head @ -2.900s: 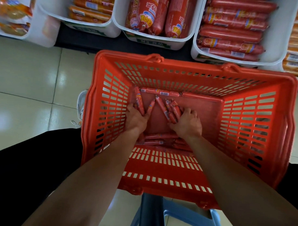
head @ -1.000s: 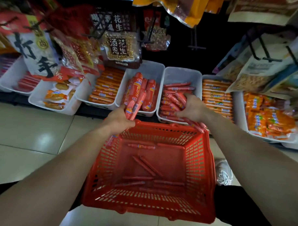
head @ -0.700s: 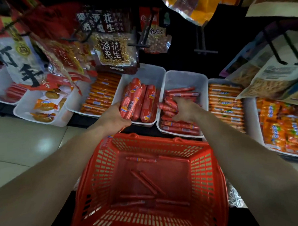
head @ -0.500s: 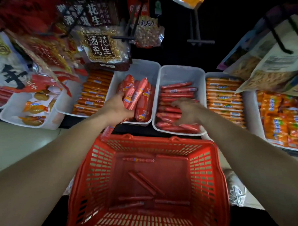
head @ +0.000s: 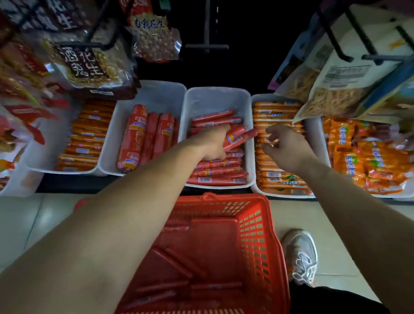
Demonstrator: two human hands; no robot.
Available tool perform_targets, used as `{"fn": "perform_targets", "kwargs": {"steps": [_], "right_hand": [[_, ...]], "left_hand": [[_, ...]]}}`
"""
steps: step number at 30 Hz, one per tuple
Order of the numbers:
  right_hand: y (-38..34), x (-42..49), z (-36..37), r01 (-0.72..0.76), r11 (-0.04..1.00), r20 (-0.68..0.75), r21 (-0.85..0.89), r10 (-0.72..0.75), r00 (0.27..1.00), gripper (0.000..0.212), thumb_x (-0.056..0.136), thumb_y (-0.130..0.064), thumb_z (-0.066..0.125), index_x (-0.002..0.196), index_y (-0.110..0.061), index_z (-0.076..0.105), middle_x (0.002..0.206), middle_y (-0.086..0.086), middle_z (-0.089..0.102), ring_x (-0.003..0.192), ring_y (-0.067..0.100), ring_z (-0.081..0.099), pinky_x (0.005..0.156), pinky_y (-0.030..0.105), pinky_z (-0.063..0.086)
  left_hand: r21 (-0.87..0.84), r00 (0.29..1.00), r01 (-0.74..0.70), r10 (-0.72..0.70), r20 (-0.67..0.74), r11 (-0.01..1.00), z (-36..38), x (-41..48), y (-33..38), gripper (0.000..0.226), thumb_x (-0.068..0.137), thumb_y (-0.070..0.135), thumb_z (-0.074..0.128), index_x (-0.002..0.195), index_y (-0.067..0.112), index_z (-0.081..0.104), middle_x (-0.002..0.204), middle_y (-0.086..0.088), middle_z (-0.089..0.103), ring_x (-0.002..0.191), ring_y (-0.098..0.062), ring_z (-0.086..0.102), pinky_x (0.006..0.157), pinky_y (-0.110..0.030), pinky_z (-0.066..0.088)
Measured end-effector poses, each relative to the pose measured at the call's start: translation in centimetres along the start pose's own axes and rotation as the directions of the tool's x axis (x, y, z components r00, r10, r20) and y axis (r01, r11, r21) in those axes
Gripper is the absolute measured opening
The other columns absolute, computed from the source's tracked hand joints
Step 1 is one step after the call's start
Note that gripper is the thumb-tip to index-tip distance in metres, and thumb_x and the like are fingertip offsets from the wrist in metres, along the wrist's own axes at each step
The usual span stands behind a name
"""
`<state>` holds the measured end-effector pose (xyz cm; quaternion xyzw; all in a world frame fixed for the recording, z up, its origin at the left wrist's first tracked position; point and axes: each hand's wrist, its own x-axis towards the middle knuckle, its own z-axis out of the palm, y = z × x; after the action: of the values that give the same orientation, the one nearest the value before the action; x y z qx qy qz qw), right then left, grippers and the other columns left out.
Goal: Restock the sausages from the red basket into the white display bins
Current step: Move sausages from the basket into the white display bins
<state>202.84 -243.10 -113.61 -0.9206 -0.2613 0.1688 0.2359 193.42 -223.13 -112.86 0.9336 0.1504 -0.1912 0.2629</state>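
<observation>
— Left hand (head: pixel 213 143) holds what?
— Three or so red sausages (head: pixel 238 136), squeezed tight, over the middle white bin (head: pixel 217 98).
— And the right hand (head: pixel 285 147)?
— Nothing in it. Fingers curl loosely above the orange-pack bin (head: pixel 256 98).
— How many are left in the red basket (head: pixel 264 231)?
— About six (it's dark, hard to count), lying flat on the bottom.

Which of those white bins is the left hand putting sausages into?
The bin of slim red sausages, third from the left in the row. The left hand holds a few sausages over it; its neighbours hold fat red or orange ones.
</observation>
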Motion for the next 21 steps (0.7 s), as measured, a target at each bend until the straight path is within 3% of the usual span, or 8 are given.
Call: {"fn": "perform_targets", "kwargs": {"steps": [3, 7, 11, 13, 17, 19, 21], "right_hand": [[-0.6, 0.0, 1.0, 0.041, 0.999, 0.001, 0.026, -0.041, 0.999, 0.066, 0.087, -0.034, 0.065, 0.147, -0.028, 0.039, 0.137, 0.004, 0.05, 0.119, 0.031, 0.054, 0.098, 0.044, 0.047], [-2.1, 0.2, 2.6, 0.158, 0.977, 0.197, -0.144, -0.129, 0.972, 0.079, 0.09, -0.041, 0.062, 0.157, -0.029, 0.021, 0.157, 0.005, 0.026, 0.141, 0.035, 0.026, 0.114, 0.049, 0.031], [-3.1, 0.7, 4.2, 0.178, 0.92, 0.294, -0.348, -0.073, 0.953, 0.088, 0.089, -0.061, 0.054, 0.158, -0.032, 0.008, 0.163, -0.002, 0.012, 0.145, 0.035, 0.015, 0.115, 0.053, 0.027], [-3.2, 0.7, 4.5, 0.191, 0.891, 0.297, -0.412, -0.067, 0.953, 0.086, 0.087, -0.065, 0.053, 0.157, -0.029, 0.017, 0.162, -0.001, 0.02, 0.143, 0.033, 0.02, 0.113, 0.051, 0.027], [-2.8, 0.1, 4.6, 0.237, 0.836, 0.214, -0.495, -0.147, 0.966, 0.059, 0.092, -0.055, 0.05, 0.144, -0.028, 0.045, 0.137, -0.001, 0.057, 0.13, 0.028, 0.039, 0.106, 0.045, 0.032], [-2.6, -0.1, 4.5, 0.227, 0.86, 0.175, -0.457, -0.164, 0.971, 0.046, 0.093, -0.051, 0.05, 0.135, -0.032, 0.056, 0.129, -0.003, 0.063, 0.127, 0.027, 0.042, 0.106, 0.044, 0.031], [-2.6, 0.0, 4.3, 0.257, 0.848, 0.138, -0.464, -0.217, 0.966, 0.043, 0.091, -0.048, 0.055, 0.131, -0.034, 0.059, 0.135, -0.002, 0.056, 0.128, 0.027, 0.039, 0.106, 0.045, 0.031]], "left_hand": [[-0.016, 1.0, -0.005, 0.005, 0.0, 1.0, 1.5, 0.1, -1.2, 0.077, 0.077, 0.014, 0.079, 0.144, 0.026, 0.042, 0.125, -0.003, 0.062, 0.098, -0.021, 0.059, 0.083, -0.03, 0.047], [-0.016, 0.999, 0.021, -0.022, -0.033, 1.0, 2.2, -1.1, -4.7, 0.089, 0.073, 0.034, 0.083, 0.149, 0.028, 0.038, 0.145, -0.002, 0.051, 0.128, -0.021, 0.051, 0.107, -0.036, 0.043], [-0.003, 0.999, 0.004, -0.004, -0.054, 1.0, 2.5, -2.1, -6.4, 0.073, 0.079, 0.045, 0.079, 0.142, 0.029, 0.047, 0.143, 0.0, 0.053, 0.129, -0.021, 0.052, 0.107, -0.038, 0.043], [-0.063, 0.994, -0.004, -0.003, -0.109, 0.998, 2.9, -1.9, -6.2, 0.058, 0.081, 0.043, 0.078, 0.133, 0.029, 0.055, 0.133, 0.002, 0.061, 0.121, -0.019, 0.058, 0.102, -0.039, 0.047], [-0.134, 0.979, 0.015, -0.042, -0.199, 0.991, 4.0, -1.5, -5.6, 0.047, 0.08, 0.041, 0.08, 0.121, 0.028, 0.061, 0.122, 0.004, 0.066, 0.11, -0.018, 0.062, 0.096, -0.04, 0.05], [-0.129, 0.974, 0.021, -0.049, -0.22, 0.991, 4.3, -1.4, -5.6, 0.047, 0.08, 0.044, 0.078, 0.12, 0.031, 0.059, 0.121, 0.006, 0.065, 0.111, -0.017, 0.061, 0.096, -0.041, 0.05], [-0.09, 0.974, 0.012, -0.032, -0.224, 0.996, 4.5, -1.6, -5.5, 0.053, 0.08, 0.047, 0.076, 0.125, 0.03, 0.056, 0.125, 0.005, 0.063, 0.115, -0.017, 0.058, 0.097, -0.042, 0.049]]}}
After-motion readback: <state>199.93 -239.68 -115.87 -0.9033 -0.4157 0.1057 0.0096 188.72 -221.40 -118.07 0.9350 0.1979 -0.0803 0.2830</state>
